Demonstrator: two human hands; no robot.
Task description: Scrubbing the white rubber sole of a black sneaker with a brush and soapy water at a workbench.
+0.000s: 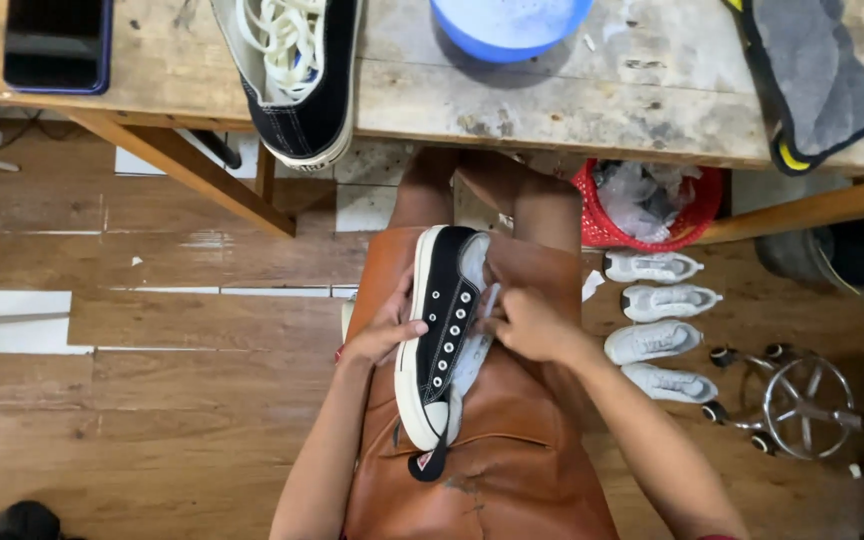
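A black canvas sneaker (pixel 442 335) lies on a leather apron across the lap, left hand (pixel 380 338) clasping its sole, right hand (pixel 532 325) pinching the tongue; eyelets empty (laces (pixel 287 40) wait in its mate (pixel 302 80) on the bench (pixel 552 100)).

Matt black canvas shoe (pixel 439 335) with a smooth white rubber sole, lying on a glossy brown leather apron (pixel 512 450); the bench (pixel 592 95) is rough, stained wood.
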